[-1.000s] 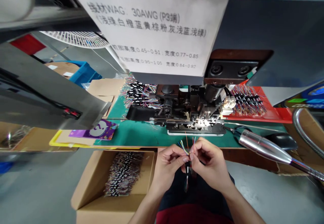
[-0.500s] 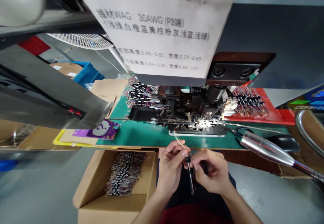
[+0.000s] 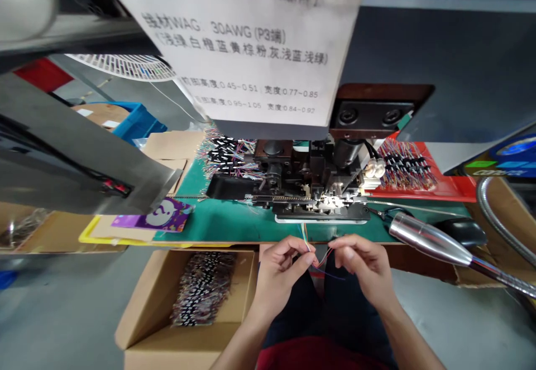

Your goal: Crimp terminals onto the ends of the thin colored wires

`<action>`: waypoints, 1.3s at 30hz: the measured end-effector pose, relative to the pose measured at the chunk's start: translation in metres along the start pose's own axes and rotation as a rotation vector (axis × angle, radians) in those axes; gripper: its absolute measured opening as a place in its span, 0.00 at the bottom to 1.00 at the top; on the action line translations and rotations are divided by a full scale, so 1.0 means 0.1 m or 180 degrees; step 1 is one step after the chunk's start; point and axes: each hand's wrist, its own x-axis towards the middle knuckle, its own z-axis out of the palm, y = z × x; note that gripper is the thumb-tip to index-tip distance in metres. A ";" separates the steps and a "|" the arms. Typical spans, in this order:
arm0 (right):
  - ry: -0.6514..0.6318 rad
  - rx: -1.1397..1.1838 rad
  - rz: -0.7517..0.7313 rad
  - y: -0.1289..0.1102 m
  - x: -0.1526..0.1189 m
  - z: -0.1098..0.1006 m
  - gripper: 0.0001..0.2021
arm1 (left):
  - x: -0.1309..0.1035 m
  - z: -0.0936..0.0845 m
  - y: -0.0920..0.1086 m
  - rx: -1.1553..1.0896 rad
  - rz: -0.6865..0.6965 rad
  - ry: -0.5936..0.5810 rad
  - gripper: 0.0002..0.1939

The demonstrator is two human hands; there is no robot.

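Observation:
My left hand [image 3: 280, 272] is closed in a pinch on a small bundle of thin coloured wires [image 3: 305, 237]. Pale and orange wire ends point up from its fingers towards the front of the crimping machine [image 3: 322, 211]. My right hand [image 3: 365, 268], just to the right, pinches a few wires, red and white among them, which bend across from the left hand. A loose purple wire [image 3: 333, 274] sticks out below the two hands. The fingers hide the middle of the bundle. Both hands are just in front of the green bench top's edge.
Wire bundles with black sleeves lie behind the machine [image 3: 226, 155], in a red tray [image 3: 454, 188] and in a cardboard box [image 3: 144, 294] at lower left. A silver lamp-like tube [image 3: 429, 239] reaches in from the right. A printed sheet [image 3: 251, 41] hangs above.
The bundle's black sleeve, which hung below my hands, no longer shows. My right hand has moved slightly up and away from the left, drawing some wires sideways. The view has shifted slightly.

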 end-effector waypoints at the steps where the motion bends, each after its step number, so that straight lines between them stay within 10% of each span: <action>1: -0.0204 0.0052 -0.0031 -0.04 0.02 0.03 0.14 | 0.00 0.00 0.01 0.0085 0.0027 -0.0008 0.10; 5: -0.0784 0.0112 -0.0531 -0.13 0.04 0.17 0.39 | -0.01 0.00 0.02 0.0184 0.0099 0.0118 0.10; 10: -0.0471 -0.1117 -0.1473 -0.11 -0.01 0.26 0.13 | -0.04 0.03 -0.04 -0.0112 -0.0033 0.0318 0.12; 17: -0.0297 -0.1912 -0.2052 -0.08 -0.12 0.40 0.12 | -0.07 0.22 -0.04 -0.1146 -0.0264 0.0618 0.14; 24: -0.0424 -0.0064 -0.0671 -0.03 -0.03 0.07 0.28 | -0.09 0.07 -0.01 0.0091 -0.0006 0.0597 0.13; 27: -0.0132 0.0216 -0.0050 -0.07 0.06 0.01 0.17 | -0.11 0.01 0.03 0.0834 0.0205 0.0502 0.10; 32: -0.0168 -0.0941 -0.0372 -0.25 0.12 0.21 0.01 | -0.12 0.02 0.10 0.1618 0.0592 0.0308 0.06; 39: 0.0029 -0.0877 -0.0348 -0.31 0.10 0.28 0.08 | -0.07 0.01 0.08 0.1043 0.0190 -0.0021 0.06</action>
